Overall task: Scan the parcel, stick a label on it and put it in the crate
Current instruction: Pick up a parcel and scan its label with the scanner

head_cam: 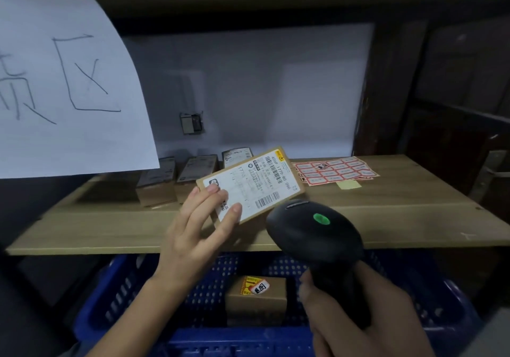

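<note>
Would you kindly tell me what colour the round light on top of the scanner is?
Green, on the black scanner, seen best in the head view.

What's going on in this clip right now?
A person holds a small parcel in the left hand, shipping label up, and aims a black scanner at it with the right hand. The sticker sheet lies untouched on the shelf. One labelled box already sits in the blue crate.

L hand (193, 227) bare, R hand (358, 309) bare, no sleeves
</note>
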A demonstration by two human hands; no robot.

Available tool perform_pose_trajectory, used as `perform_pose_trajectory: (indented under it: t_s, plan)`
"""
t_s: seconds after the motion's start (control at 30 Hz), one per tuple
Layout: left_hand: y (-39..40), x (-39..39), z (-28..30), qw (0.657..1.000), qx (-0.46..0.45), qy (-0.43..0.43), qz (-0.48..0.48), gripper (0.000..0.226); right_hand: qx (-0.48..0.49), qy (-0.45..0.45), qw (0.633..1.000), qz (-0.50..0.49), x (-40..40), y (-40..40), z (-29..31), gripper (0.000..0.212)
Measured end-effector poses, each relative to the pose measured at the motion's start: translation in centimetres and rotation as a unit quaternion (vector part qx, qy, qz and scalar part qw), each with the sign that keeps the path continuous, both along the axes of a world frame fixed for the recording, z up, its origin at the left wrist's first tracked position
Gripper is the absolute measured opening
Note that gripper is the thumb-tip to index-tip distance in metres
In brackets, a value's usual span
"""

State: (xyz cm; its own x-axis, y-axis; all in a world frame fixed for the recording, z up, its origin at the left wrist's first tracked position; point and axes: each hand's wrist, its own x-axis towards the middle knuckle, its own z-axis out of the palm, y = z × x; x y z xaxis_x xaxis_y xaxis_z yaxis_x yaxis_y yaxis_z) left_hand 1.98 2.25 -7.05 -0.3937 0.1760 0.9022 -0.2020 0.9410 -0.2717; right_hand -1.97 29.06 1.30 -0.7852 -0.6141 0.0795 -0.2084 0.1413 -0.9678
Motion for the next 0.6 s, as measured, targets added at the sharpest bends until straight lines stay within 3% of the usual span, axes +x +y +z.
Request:
perform_pose_trajectory:
  t_s: [0.07, 0.13, 0.2, 0.33, 0.47, 0.6]
  plan:
    - [-0.2, 0.0, -0.4, 1.0, -0.009, 0.008, 0.003, 0.045, -0.046, -0.004, 0.999, -0.025, -1.2, 1.2, -0.1, 0.038]
    - [0.0, 0.3, -0.6, 1.0, 0.006, 0.002, 0.003, 0.049, -0.019, 0.049, 0.998, -0.031, -2.7, 2.0, 0.4, 0.027]
    - [-0.1, 0.7, -1.2, 0.999, 0.031, -0.017, 0.003, 0.056, -0.01, 0.047, 0.998, -0.03, -4.7, 2.3, 1.3, 0.012]
    - [0.6, 1.4, -1.8, 0.995, 0.103, 0.0, -0.004, 0.057, 0.032, 0.155, 0.981, -0.114, -11.8, 3.0, 2.2, 0.013]
    - [1.8, 1.7, -2.9, 0.985, 0.168, 0.023, -0.008, 0.062, 0.209, 0.271, 0.929, -0.144, -19.7, 1.5, 1.5, 0.014]
    - [2.7, 1.7, -3.2, 0.984, 0.177, 0.018, -0.004, 0.072, 0.335, 0.285, 0.886, -0.143, -25.8, -0.4, -1.8, 0.035]
